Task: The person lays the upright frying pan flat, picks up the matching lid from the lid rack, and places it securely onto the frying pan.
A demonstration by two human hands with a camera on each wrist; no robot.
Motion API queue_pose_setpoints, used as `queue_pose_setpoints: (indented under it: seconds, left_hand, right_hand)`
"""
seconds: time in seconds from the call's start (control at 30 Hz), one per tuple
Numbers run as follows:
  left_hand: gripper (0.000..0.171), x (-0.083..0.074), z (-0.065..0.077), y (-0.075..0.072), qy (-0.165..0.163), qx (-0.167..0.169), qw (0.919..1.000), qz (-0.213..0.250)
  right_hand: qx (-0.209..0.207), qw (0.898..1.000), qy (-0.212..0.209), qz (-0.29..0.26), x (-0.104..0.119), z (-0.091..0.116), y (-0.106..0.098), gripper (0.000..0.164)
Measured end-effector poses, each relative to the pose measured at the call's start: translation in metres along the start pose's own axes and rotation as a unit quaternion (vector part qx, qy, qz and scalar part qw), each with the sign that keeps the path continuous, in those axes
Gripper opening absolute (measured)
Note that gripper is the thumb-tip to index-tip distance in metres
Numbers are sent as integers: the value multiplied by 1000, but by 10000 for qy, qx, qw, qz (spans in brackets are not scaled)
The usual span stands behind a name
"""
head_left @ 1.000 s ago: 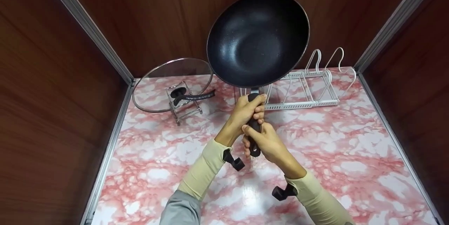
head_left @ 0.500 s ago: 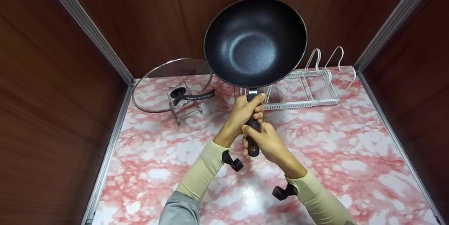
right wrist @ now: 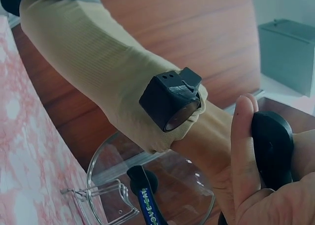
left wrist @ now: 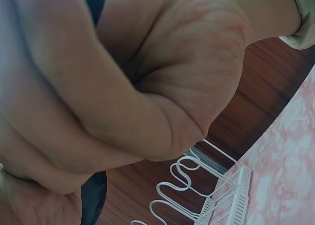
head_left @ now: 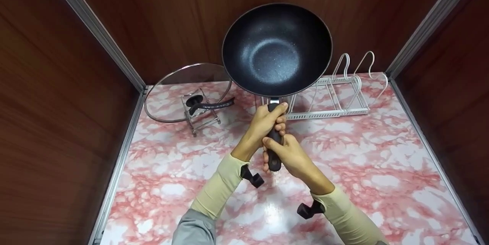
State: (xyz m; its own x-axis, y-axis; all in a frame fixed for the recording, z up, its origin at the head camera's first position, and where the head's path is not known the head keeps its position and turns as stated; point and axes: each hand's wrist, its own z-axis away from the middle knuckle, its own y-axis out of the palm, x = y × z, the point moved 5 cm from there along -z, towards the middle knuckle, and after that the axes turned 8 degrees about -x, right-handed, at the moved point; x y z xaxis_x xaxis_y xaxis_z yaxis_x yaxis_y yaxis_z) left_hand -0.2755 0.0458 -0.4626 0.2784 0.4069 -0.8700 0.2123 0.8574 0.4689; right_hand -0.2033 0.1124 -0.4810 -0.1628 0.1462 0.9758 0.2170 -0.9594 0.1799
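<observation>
A black wok [head_left: 277, 50] is held up over the table, its dark inside facing the head camera and its handle pointing toward the person. The left hand [head_left: 265, 122] grips the handle close to the pan, thumb laid along the top. Just below it, the right hand [head_left: 288, 153] wraps the lower part of the handle [head_left: 274, 161]. In the left wrist view, curled fingers [left wrist: 88, 87] fill most of the picture. The handle's end [right wrist: 273, 146] shows beside the fingers in the right wrist view.
On the left, a glass lid [head_left: 168, 111] with a black knob leans on a small wire stand [head_left: 206, 124]. A white wire rack [head_left: 324, 114] stands behind the hands to the right, partly hidden by the wok. Brown wooden panels [head_left: 153, 19] enclose the marbled table [head_left: 363, 168].
The wok has tilted and shifted slightly left and down in the head view, its rim now more level. Both hands keep their grip on the handle. Lid and rack stay put.
</observation>
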Motion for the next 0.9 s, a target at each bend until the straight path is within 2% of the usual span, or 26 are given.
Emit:
queue_pose_setpoints:
  seconds: [0.17, 0.4, 0.6, 0.77, 0.9]
  left_hand:
    - [30, -1, 0, -1, 25, 19, 10000, 7]
    - [29, -1, 0, -3, -67, 33, 10000, -14]
    - [29, -2, 1, -5, -101, 39, 9999, -135]
    - [29, -3, 3, -7, -149, 54, 9995, -257]
    - [31, -3, 4, -7, -202, 52, 9994, -263]
  right_hand:
    - [69, 10000, 36, -12, 0, 0, 2, 31]
    - [102, 9995, 68, 275, 0, 0, 2, 39]
    - [-17, 9968, 14, 801, 2, -2, 0, 37]
    - [-234, 9894, -118, 1428, 3, -1, -4, 33]
    - [42, 9897, -2, 1430, 4, 1, -4, 40]
